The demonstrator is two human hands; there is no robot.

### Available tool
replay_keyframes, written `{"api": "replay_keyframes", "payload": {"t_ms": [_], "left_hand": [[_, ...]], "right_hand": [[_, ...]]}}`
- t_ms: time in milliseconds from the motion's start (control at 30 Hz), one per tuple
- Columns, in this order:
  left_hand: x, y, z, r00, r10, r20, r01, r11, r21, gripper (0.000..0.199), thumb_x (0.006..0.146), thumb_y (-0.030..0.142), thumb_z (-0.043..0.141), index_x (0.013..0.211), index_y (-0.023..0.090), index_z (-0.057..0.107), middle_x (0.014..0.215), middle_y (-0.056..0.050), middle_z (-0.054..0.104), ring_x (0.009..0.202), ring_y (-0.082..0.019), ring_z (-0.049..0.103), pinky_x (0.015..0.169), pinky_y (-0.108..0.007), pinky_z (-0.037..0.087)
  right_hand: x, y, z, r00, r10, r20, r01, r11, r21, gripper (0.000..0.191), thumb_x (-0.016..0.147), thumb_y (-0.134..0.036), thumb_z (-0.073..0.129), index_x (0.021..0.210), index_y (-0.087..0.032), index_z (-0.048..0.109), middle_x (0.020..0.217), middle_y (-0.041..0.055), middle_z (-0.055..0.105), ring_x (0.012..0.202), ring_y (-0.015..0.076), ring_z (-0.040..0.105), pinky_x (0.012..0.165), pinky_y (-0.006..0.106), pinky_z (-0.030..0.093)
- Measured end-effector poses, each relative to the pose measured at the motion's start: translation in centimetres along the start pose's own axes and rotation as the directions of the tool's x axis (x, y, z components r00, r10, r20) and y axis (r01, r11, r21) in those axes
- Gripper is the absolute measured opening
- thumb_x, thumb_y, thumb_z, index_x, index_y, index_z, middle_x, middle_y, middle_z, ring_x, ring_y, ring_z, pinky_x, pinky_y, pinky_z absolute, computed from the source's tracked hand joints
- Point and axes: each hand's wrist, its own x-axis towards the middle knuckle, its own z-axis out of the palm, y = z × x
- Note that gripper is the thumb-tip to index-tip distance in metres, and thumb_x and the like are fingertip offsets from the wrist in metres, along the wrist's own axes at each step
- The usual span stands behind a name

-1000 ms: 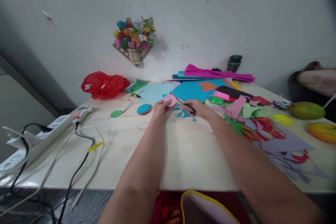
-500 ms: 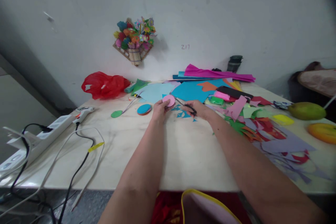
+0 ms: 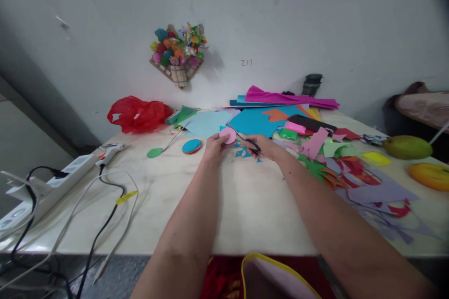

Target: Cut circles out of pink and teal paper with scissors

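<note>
Pinched in my left hand (image 3: 214, 147) is a pink paper circle (image 3: 228, 135), with a bit of blue paper (image 3: 222, 128) showing behind its upper left edge. My right hand (image 3: 264, 145) grips dark-handled scissors (image 3: 255, 147), and their blades lie against the circle's right edge. Small blue paper scraps (image 3: 242, 152) lie on the table under both hands. To the left sits a stack of cut circles (image 3: 191, 145), blue on top with orange below. Further left is a green circle (image 3: 155, 153) with a thin purple strip leading away from it.
Blue sheets (image 3: 257, 121) and a magenta roll (image 3: 291, 98) lie at the back. A red plastic bag (image 3: 139, 114) is back left. Colourful paper scraps (image 3: 382, 188), a black phone-like object (image 3: 311, 124) and a green mango-like fruit (image 3: 407, 147) are on the right. A power strip (image 3: 52, 191) with cables runs along the left.
The pink circle and my left hand have shifted very slightly right relative to the table. The scissors remain at the circle's edge. The whole view has drifted slightly.
</note>
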Motion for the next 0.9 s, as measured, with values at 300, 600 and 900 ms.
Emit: {"api": "replay_keyframes", "payload": {"t_ms": [300,600,900], "left_hand": [[0.0,0.1,0.0,1.0,0.002,-0.001,-0.002,1.0,0.011,0.014,0.065,0.008,0.075,0.078,0.008,0.067,0.079,-0.011,0.072,0.072,-0.02,0.069,0.082,-0.04,0.057],[0.0,0.3,-0.1,1.0,-0.005,-0.031,0.006,0.999,0.036,0.01,0.066,0.006,0.071,0.076,0.006,0.068,0.077,-0.011,0.071,0.07,-0.019,0.069,0.08,-0.038,0.058],[0.1,0.4,-0.2,0.999,-0.011,-0.037,0.012,1.0,0.025,0.014,0.065,0.007,0.072,0.079,0.007,0.067,0.078,-0.011,0.072,0.073,-0.019,0.069,0.079,-0.036,0.058]], "right_hand": [[0.8,0.9,-0.2,0.999,-0.05,0.001,0.05,0.998,0.043,0.026,0.075,-0.036,0.071,0.066,-0.017,0.055,0.043,-0.0043,0.049,0.035,0.0071,0.038,0.034,0.02,0.03],[0.2,0.1,-0.1,0.999,-0.046,-0.018,0.046,0.999,-0.005,0.025,0.075,-0.034,0.07,0.064,-0.017,0.056,0.043,-0.0038,0.049,0.035,0.0069,0.038,0.034,0.021,0.029],[0.1,-0.1,0.0,0.999,-0.038,-0.027,0.037,0.999,-0.03,0.028,0.074,-0.035,0.072,0.06,-0.018,0.054,0.042,-0.004,0.047,0.036,0.0069,0.037,0.034,0.021,0.03]]}}
